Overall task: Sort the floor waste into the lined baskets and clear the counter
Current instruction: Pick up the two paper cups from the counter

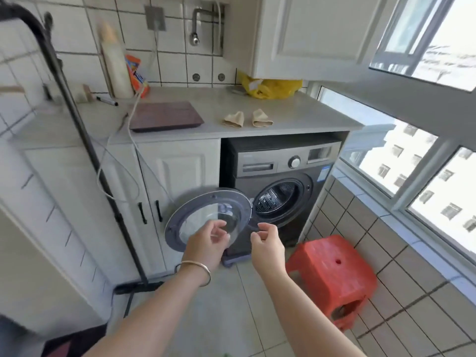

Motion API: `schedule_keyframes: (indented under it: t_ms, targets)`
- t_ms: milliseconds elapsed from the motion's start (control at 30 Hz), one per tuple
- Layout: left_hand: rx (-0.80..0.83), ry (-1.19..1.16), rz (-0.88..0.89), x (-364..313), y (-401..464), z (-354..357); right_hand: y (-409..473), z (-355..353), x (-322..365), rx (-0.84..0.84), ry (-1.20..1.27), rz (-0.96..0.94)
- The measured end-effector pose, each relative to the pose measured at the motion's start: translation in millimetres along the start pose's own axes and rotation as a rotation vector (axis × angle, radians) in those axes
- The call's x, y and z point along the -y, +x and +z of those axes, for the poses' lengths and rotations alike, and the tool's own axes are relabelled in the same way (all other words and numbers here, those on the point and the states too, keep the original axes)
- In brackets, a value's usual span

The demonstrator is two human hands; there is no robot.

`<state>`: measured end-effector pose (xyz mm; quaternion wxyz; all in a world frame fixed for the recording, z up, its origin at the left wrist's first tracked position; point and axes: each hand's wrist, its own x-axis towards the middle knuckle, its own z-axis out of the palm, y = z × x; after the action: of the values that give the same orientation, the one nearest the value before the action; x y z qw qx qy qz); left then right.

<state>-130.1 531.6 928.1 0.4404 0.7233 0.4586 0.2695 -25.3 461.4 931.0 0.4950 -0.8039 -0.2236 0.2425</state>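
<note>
Both hands, left hand (206,244) and right hand (266,244), loosely curled (empty), near blurred counter (296,117).

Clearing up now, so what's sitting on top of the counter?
Two beige cloths, a dark board, yellow bag, marker, white bottle, orange packet. Behind the bag is hidden.

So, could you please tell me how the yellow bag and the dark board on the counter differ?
The yellow bag is crumpled and bulging; the dark board is flat and rigid. The bag sits at the back under the wall cupboard, the board nearer the counter's front edge. The bag is bright, the board dull brown. Both rest on the counter.
</note>
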Motion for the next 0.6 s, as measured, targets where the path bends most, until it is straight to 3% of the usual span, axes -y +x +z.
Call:
schedule_keyframes:
  t_ms: [300, 600]
  targets:
    - [-0.006, 0.019, 0.145, -54, 96, -67, 45, 39, 106, -0.011, -0.039, -0.175]
    - [-0.014, -0.016, 0.136, -73, 212, -53, 160, 58, 157, 0.023, -0.110, -0.278]
